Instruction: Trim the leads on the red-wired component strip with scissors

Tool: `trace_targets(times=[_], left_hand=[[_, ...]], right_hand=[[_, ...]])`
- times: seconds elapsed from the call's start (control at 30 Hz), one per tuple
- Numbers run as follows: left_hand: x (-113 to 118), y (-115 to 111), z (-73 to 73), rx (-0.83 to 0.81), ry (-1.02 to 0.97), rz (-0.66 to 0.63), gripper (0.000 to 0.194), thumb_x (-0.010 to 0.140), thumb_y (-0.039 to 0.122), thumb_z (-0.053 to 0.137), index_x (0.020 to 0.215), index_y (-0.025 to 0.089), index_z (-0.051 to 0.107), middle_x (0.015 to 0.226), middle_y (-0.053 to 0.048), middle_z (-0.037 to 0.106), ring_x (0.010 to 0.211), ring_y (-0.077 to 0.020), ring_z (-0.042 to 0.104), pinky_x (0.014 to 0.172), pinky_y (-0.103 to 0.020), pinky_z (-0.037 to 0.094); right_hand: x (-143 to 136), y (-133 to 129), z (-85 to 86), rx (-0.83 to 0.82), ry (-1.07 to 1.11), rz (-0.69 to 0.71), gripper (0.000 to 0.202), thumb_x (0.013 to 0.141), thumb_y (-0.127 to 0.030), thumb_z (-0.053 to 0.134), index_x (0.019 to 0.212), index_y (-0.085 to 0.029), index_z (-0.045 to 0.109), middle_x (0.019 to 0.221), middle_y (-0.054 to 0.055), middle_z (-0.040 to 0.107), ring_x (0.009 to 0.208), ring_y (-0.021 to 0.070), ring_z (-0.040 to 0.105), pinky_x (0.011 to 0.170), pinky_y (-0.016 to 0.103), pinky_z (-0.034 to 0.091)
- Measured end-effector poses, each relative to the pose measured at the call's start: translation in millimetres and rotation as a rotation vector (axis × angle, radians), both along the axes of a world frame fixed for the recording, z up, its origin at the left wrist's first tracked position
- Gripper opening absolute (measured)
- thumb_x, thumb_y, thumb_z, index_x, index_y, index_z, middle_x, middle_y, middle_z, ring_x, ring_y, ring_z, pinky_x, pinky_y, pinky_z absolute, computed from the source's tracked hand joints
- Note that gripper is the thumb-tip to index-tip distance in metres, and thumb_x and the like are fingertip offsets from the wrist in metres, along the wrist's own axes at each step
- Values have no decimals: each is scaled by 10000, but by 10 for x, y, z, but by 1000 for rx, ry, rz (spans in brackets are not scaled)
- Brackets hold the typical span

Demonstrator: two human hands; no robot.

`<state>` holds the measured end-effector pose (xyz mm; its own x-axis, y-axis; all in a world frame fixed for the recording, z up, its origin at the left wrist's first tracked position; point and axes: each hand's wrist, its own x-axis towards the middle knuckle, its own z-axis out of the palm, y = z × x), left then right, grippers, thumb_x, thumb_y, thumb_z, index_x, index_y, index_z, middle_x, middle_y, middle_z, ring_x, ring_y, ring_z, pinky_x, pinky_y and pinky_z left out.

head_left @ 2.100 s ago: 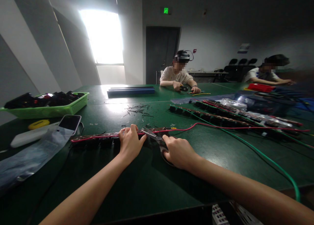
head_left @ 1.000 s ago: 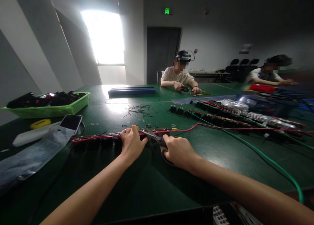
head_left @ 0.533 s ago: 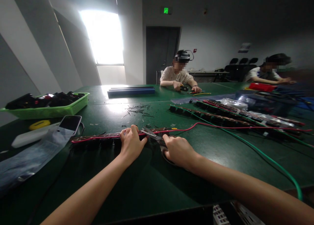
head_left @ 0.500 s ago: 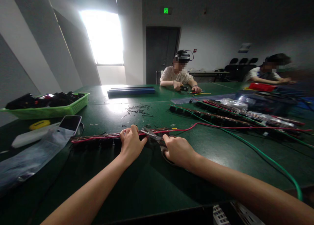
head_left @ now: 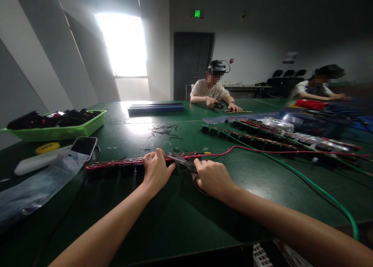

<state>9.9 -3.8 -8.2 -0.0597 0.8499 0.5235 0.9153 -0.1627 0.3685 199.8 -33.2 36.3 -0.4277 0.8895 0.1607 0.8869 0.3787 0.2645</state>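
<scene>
A long black strip assembly (head_left: 112, 170) with a red wire (head_left: 119, 163) along its top lies on the green table. My left hand (head_left: 157, 168) is wrapped over the strip and grips it. From the right, my right hand (head_left: 214, 178) holds scissors (head_left: 182, 161), whose blades point left and rest against the strip beside my left thumb. The red wire runs on rightward past the strip's yellow-tipped end. Whether the blades have anything between them is too small to tell.
A green basket (head_left: 58, 133) of black parts, a phone (head_left: 84, 147) and a plastic bag (head_left: 43, 189) lie left. Black scraps (head_left: 164, 131) lie ahead. More strips (head_left: 262, 140) and a green wire (head_left: 309, 178) lie right. Two people sit across the table.
The scissors have shifted very slightly at the strip, with their handles less visible under my right hand. My left hand keeps its place. The person across has moved a hand a little.
</scene>
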Motion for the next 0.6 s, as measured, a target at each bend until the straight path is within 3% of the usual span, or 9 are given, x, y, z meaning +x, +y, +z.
trace_targets(times=[0.23,0.5,0.6], left_hand=[[3,0,2,11,-13,-3,334,730,367,632,849,221,357,789,-20,590,918,-257,563,916,-428,295],[7,-4,1,19,-15,-8,335,725,359,639,852,221,361,804,-24,594,920,-260,563,907,-426,300],[11,-10,5,13,-12,-2,338,720,357,639,851,222,359,802,-21,590,924,-264,561,908,-428,298]], right_hand=[[9,36,-3,11,55,11,271,790,-279,506,1027,-153,542,920,122,646,820,246,606,643,297,393],[0,47,33,-85,136,-21,327,820,-459,448,987,-193,537,920,98,648,793,251,613,617,295,372],[1,43,39,-108,148,-26,329,802,-449,458,990,-189,535,926,100,639,789,243,604,626,295,366]])
